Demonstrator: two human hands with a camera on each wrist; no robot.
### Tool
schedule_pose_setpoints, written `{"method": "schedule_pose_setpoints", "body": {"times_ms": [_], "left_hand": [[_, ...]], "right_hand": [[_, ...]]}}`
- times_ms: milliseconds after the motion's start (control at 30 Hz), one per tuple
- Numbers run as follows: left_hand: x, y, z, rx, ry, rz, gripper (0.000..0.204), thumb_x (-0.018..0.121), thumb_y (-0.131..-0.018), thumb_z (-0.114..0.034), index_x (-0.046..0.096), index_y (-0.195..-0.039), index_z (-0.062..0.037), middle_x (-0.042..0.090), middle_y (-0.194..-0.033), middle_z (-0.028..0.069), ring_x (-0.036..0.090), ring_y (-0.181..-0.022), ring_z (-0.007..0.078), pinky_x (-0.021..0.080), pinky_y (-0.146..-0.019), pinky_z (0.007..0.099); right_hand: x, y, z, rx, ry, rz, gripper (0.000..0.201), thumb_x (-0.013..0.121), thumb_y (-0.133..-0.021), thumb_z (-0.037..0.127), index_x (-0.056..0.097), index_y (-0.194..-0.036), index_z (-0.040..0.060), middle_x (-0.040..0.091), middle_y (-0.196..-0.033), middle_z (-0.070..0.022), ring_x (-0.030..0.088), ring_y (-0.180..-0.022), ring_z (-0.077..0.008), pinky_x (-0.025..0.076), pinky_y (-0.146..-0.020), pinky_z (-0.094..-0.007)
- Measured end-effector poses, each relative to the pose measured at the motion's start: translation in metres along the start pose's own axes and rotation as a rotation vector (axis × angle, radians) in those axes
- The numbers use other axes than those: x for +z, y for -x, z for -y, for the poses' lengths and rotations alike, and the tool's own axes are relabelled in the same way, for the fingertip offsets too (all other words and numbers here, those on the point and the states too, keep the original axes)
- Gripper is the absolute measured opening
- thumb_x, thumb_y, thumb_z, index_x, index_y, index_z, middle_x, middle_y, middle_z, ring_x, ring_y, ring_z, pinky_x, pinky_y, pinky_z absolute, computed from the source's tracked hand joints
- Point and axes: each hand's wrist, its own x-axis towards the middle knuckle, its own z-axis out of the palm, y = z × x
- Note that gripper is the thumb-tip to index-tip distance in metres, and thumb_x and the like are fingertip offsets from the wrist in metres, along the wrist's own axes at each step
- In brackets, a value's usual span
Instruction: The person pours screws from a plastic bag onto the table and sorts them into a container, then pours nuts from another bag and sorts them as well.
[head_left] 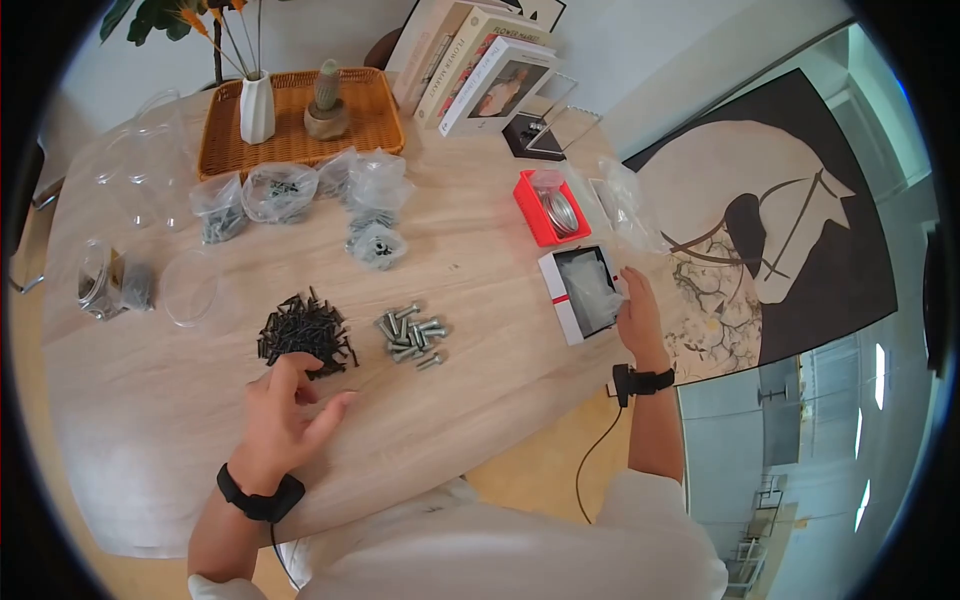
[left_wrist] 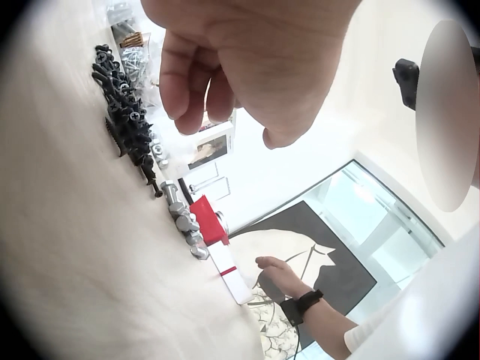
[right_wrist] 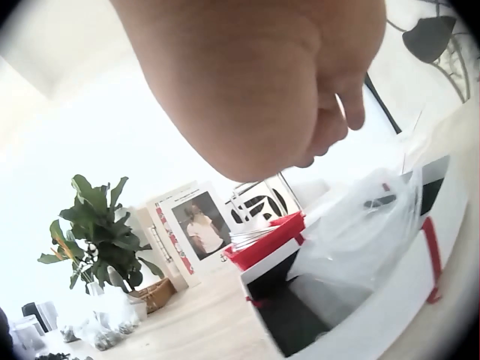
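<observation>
In the head view the left hand (head_left: 278,418) hangs at the near edge of a pile of black screws (head_left: 305,330), fingers loosely bent. The left wrist view shows that hand (left_wrist: 259,64) with nothing visible between its fingers. Silver bolts (head_left: 412,335) lie right of the screws. Beside the right edge of a white box (head_left: 565,310) is the right hand (head_left: 642,318), its fingertips near the clear plastic bag (head_left: 590,290) inside; contact is unclear. The right wrist view has the right hand (right_wrist: 255,90) above the box, fingers partly hidden, and the bag (right_wrist: 360,232) below.
Behind the box stands a red basket (head_left: 550,208) with metal rings. Several bags of hardware (head_left: 280,193) line the table's back, before a wicker tray (head_left: 290,150) with a vase and cactus. Clear jars (head_left: 98,285) stand left; books (head_left: 480,75) at the back.
</observation>
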Motion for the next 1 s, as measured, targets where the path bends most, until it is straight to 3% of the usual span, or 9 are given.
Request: {"method": "schedule_pose_setpoints", "body": {"times_ms": [67, 233, 367, 467, 567, 633, 767, 933, 1000], "left_hand": [[-0.003, -0.002, -0.001, -0.018, -0.022, -0.014, 0.045, 0.094, -0.085, -0.022, 0.064, -0.114, -0.0038, 0.066, -0.073, 0.0089, 0.067, -0.062, 0.0222, 0.055, -0.057, 0.0346], [-0.013, 0.005, 0.003, -0.054, -0.026, -0.015, 0.046, 0.092, -0.086, -0.018, 0.065, -0.119, -0.0016, 0.066, -0.074, 0.0098, 0.067, -0.063, 0.0228, 0.055, -0.059, 0.0337], [-0.02, 0.015, 0.003, -0.175, -0.001, -0.064, 0.038, 0.082, -0.092, -0.011, 0.063, -0.122, 0.0, 0.061, -0.073, 0.0059, 0.059, -0.065, 0.0156, 0.048, -0.062, 0.0296], [-0.027, 0.031, 0.013, -0.184, -0.019, -0.109, 0.036, 0.08, -0.093, -0.011, 0.062, -0.122, 0.0004, 0.058, -0.073, 0.0033, 0.056, -0.064, 0.0134, 0.046, -0.061, 0.0285], [-0.031, 0.044, 0.017, -0.309, -0.002, -0.13, 0.034, 0.081, -0.092, -0.011, 0.063, -0.119, 0.0005, 0.061, -0.074, 0.0053, 0.059, -0.066, 0.0151, 0.047, -0.063, 0.0295], [-0.032, 0.05, 0.019, -0.343, 0.003, -0.13, 0.033, 0.08, -0.093, -0.012, 0.063, -0.118, 0.0003, 0.06, -0.073, 0.0045, 0.057, -0.065, 0.0137, 0.045, -0.062, 0.0291], [-0.03, 0.056, 0.019, -0.457, 0.067, -0.093, 0.033, 0.082, -0.095, -0.018, 0.062, -0.115, 0.0002, 0.056, -0.072, 0.0001, 0.049, -0.064, 0.0084, 0.039, -0.059, 0.0271], [-0.025, 0.06, 0.024, -0.51, 0.115, -0.152, 0.038, 0.084, -0.093, -0.021, 0.062, -0.113, 0.0009, 0.053, -0.072, -0.0024, 0.049, -0.064, 0.0062, 0.037, -0.057, 0.0251], [-0.023, 0.058, 0.022, -0.513, 0.105, -0.164, 0.038, 0.085, -0.093, -0.021, 0.061, -0.113, 0.0009, 0.054, -0.072, -0.0025, 0.049, -0.064, 0.0061, 0.037, -0.057, 0.025]], "right_hand": [[0.012, -0.004, -0.005, -0.039, -0.043, -0.018, 0.055, 0.058, -0.098, 0.0, 0.051, -0.152, -0.005, 0.053, -0.155, -0.0338, 0.047, -0.148, -0.0508, 0.041, -0.124, -0.0532], [0.049, -0.01, -0.009, 0.118, -0.053, 0.423, 0.073, 0.059, -0.111, 0.039, 0.038, -0.163, -0.0072, 0.039, -0.163, -0.0441, 0.038, -0.152, -0.0599, 0.033, -0.128, -0.0596], [0.056, -0.011, -0.005, 0.168, -0.037, 0.478, 0.08, 0.062, -0.108, 0.044, 0.037, -0.165, -0.0061, 0.039, -0.164, -0.0437, 0.035, -0.156, -0.059, 0.03, -0.131, -0.0593], [0.01, -0.023, 0.004, 0.062, 0.073, 0.481, 0.081, 0.066, -0.105, 0.045, 0.041, -0.163, -0.0064, 0.04, -0.165, -0.0412, 0.036, -0.157, -0.0552, 0.03, -0.131, -0.0565], [-0.037, -0.085, 0.005, 0.321, -0.213, 0.304, 0.058, 0.075, -0.1, 0.031, 0.064, -0.146, -0.0011, 0.069, -0.142, -0.0271, 0.066, -0.134, -0.0409, 0.052, -0.114, -0.0469], [-0.018, -0.138, -0.042, 0.236, -0.136, 0.055, 0.042, 0.077, -0.097, 0.023, 0.072, -0.132, 0.0013, 0.079, -0.117, -0.0217, 0.076, -0.111, -0.0377, 0.059, -0.098, -0.0459], [0.058, -0.211, -0.143, 0.258, -0.047, 0.045, 0.042, 0.08, -0.089, 0.028, 0.076, -0.122, 0.002, 0.081, -0.108, -0.0215, 0.078, -0.105, -0.0378, 0.06, -0.095, -0.0473], [0.095, -0.238, -0.148, 0.339, -0.059, 0.168, 0.051, 0.084, -0.083, 0.041, 0.081, -0.116, 0.002, 0.08, -0.11, -0.0232, 0.077, -0.107, -0.0382, 0.059, -0.097, -0.0478], [0.113, -0.235, -0.152, 0.302, 0.102, 0.016, 0.05, 0.085, -0.082, 0.046, 0.084, -0.104, 0.0017, 0.08, -0.108, -0.0238, 0.076, -0.104, -0.0403, 0.059, -0.096, -0.0473]]}}
